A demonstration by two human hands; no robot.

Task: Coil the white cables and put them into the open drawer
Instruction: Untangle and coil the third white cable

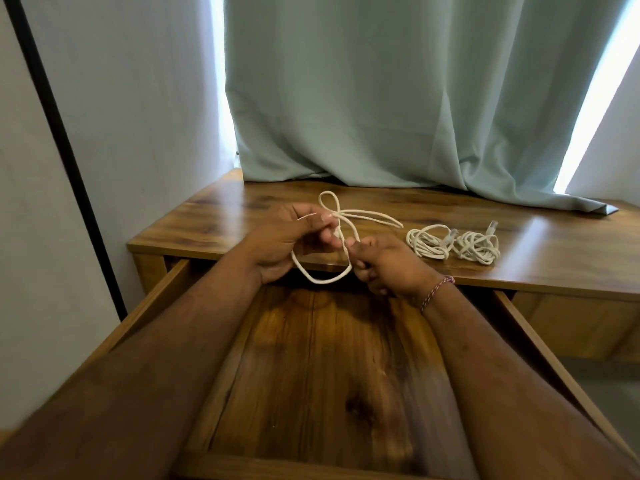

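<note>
Head view: both hands, left hand (294, 237) and right hand (388, 265), seemingly pinch white cable (323, 280).

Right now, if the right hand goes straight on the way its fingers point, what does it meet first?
Probably the left hand: the right hand points left toward it, with only the white cable between. Depth is unclear.

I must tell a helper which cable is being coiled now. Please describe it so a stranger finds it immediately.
Find the wooden desk below the curtain. Above its open drawer, both hands hold one white cable. Unlike the two coiled bundles lying on the right, it hangs in loose loops.
</note>
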